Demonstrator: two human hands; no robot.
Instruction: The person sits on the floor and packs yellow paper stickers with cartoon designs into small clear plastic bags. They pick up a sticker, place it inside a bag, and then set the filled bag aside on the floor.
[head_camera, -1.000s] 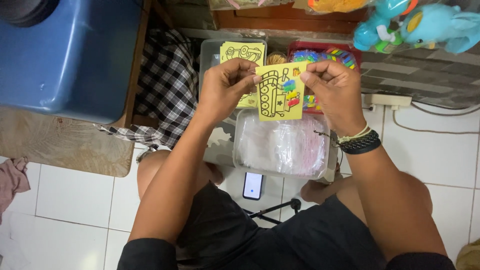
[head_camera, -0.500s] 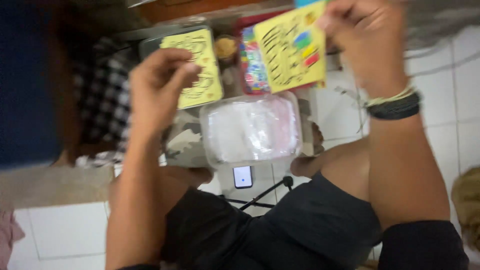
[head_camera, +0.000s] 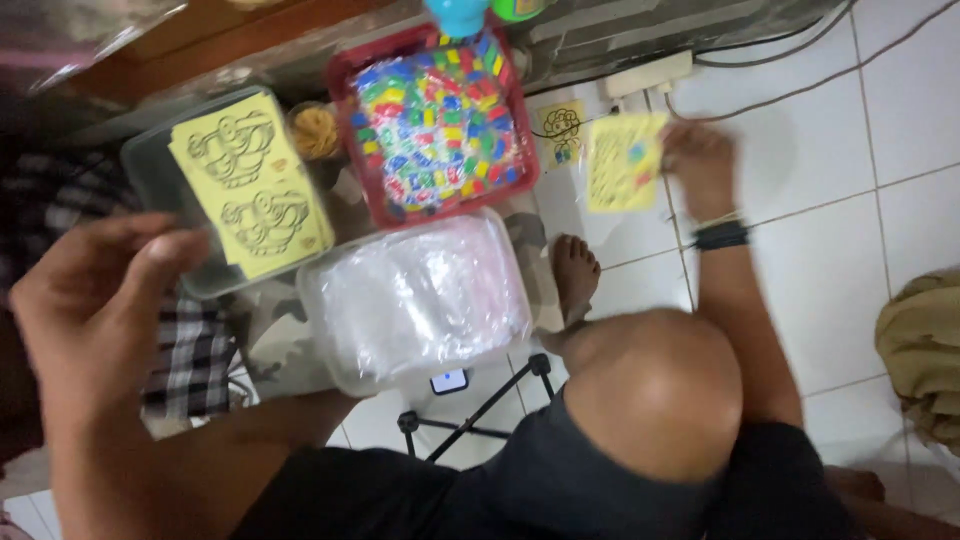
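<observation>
Out over the white tiles, the right hand pinches a yellow picture card, blurred. Left hand hangs open, fingers loose, empty, near a clear box of yellow sheets; red tray between.

Soft, even indoor light falls on the white floor tiles, with only faint shadows. The top left corner sinks into dimness. Motion blur smears the right hand and its yellow card; the clear plastic bags show mild glare.
</observation>
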